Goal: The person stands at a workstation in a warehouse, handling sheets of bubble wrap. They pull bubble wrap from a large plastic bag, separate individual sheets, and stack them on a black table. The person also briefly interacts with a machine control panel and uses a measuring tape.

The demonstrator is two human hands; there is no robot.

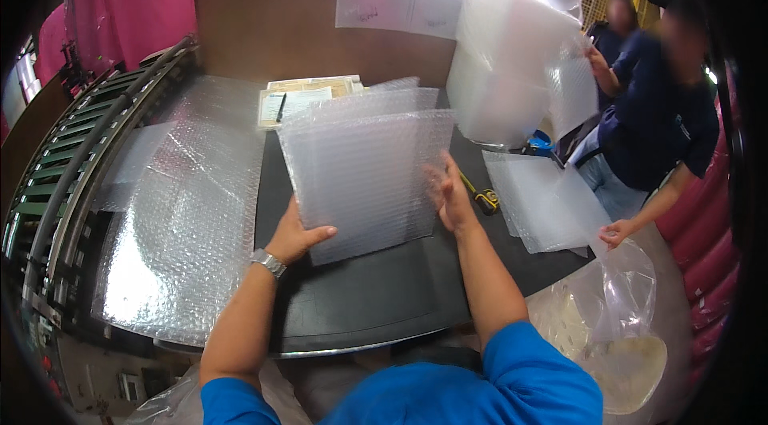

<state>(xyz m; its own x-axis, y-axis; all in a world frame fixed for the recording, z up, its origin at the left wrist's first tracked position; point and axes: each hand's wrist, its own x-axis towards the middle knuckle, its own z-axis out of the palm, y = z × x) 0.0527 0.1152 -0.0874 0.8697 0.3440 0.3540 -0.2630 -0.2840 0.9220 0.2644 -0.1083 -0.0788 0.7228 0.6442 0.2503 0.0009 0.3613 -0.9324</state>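
A small stack of clear bubble wrap sheets (pixel 364 177) stands tilted over the dark table, its sheets fanned a little at the top. My left hand (pixel 300 235) grips the lower left edge, thumb across the front sheet and fingers behind. At the right edge, my right hand (pixel 454 199) is open, its fingers stretched up and slightly blurred beside the sheets. Whether its fingertips touch them I cannot tell.
A large bubble wrap sheet (pixel 188 217) covers the table's left side by a roller conveyor (pixel 68 145). Papers with a pen (pixel 282 107) lie behind. To the right are a tape measure (pixel 486 199), more sheets (pixel 548 205), a tall wrapped stack (pixel 500 65) and a co-worker (pixel 652 113).
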